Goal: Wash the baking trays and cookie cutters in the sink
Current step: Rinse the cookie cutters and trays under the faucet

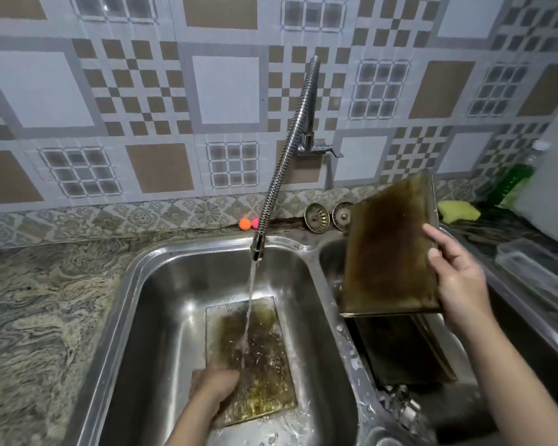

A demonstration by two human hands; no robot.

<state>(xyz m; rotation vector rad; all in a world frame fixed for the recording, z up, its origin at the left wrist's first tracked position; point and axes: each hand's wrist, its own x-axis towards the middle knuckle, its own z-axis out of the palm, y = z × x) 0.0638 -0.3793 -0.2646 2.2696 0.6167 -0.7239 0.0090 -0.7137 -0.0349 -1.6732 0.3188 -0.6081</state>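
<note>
Down in the left basin (161, 317) of the steel double sink, a flat rectangular baking tray (255, 362) lies under the running tap. Its surface is stained dark brown with yellowish greasy patches, and a pale rim shows along the far and right edges. Water from the flexible coiled faucet (287, 149) falls in a thin stream (249, 304) onto the tray's middle and splashes there. The left hand (214, 386) grips the tray at its near left edge, fingers curled over it.

Above the right basin (332, 259), the right hand (455, 278) holds a second baking tray (388, 252) lifted and tilted steeply, its brown, heavily tarnished face turned toward the camera. The thumb lies across that face near the right edge; the fingers are behind the tray and hidden. Under it, inside the right basin, another dark tray (406, 352) leans on its side.

Two round sink strainers (317, 217) stand against the backsplash behind the divider, next to an orange ball (245, 224) with a pink one just beside it. A yellow sponge (458, 210) and a clear plastic container (535, 272) rest on the counter at right.
</note>
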